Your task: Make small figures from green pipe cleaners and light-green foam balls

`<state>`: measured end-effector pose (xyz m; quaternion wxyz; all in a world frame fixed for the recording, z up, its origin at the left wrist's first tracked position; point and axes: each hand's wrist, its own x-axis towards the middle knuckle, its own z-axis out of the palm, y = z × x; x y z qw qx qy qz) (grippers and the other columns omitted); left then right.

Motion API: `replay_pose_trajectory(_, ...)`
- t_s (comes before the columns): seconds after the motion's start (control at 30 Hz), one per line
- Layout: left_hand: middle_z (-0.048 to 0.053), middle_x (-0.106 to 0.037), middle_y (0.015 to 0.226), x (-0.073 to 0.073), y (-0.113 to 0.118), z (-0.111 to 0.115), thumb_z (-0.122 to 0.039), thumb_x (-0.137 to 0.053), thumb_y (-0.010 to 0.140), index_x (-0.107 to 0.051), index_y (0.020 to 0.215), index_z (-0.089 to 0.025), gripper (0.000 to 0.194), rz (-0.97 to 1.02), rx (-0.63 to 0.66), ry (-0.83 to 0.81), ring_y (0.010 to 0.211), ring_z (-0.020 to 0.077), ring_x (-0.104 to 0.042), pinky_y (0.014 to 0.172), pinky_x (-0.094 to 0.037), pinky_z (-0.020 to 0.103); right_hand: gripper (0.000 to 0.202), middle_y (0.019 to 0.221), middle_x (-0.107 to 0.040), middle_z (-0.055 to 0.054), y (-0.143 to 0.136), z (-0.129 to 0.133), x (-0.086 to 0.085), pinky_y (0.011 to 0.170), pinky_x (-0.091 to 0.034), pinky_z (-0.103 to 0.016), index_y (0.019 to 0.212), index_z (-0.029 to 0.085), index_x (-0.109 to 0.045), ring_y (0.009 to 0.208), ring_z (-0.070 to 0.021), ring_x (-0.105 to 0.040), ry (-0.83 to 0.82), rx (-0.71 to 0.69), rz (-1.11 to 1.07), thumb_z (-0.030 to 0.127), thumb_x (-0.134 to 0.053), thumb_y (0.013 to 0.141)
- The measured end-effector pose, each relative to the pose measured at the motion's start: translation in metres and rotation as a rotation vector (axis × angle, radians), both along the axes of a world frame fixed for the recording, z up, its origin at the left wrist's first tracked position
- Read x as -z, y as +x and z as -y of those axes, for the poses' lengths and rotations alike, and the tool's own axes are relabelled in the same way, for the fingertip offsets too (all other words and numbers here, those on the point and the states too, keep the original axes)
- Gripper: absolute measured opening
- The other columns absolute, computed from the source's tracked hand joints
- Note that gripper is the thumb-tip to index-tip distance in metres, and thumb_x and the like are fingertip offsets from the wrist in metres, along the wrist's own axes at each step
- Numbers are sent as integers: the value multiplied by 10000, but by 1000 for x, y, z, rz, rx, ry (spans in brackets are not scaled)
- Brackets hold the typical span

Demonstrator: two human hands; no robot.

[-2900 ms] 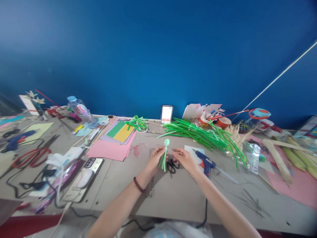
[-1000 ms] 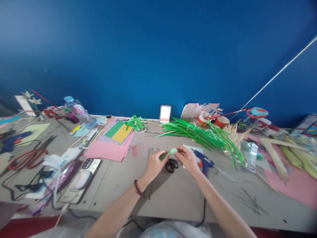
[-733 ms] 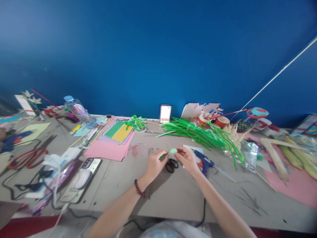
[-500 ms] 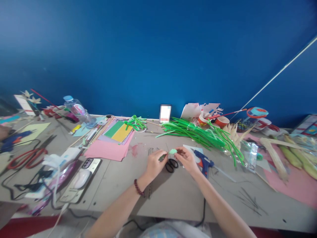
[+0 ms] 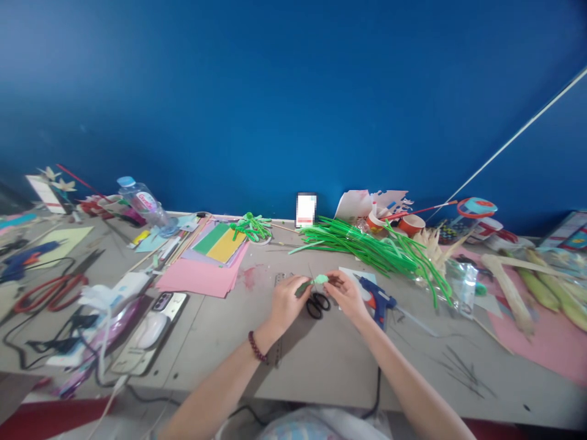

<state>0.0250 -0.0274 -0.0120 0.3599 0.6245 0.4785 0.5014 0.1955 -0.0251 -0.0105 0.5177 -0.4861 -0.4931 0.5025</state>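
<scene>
The green piece [image 5: 319, 280] now tips sideways, letting the right hand [image 5: 347, 297] pinch its head [image 5: 322, 278]. Left hand [image 5: 286, 299] pinches its stems [image 5: 301, 288].

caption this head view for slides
Left fingers and right fingers hold a fuzzy pale green piece near black-handled scissors.

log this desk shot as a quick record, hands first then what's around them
left hand: holding a pale green piece
right hand: gripping the same piece from the other side
left wrist: dark beaded bracelet
between the forearms: scissors with black handles, blades hard to make out
right of right hand: blue glue gun
beyond the hands: bundle of green stems
left of left hand: pink paper under green and yellow sheets
</scene>
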Motion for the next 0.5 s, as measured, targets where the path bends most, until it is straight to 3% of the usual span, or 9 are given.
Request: replay_pose_trajectory(0.5,82,-674,819,1,-1,1,-269,-578,815,-696,817,-224,126,-134,1,171,789,201,-601,765,-450,298,359,778,-628,-21,-2,2,4,629,-513,-263,868,206,-595,688,-148,-594,11,-9,-24,460,-726,651)
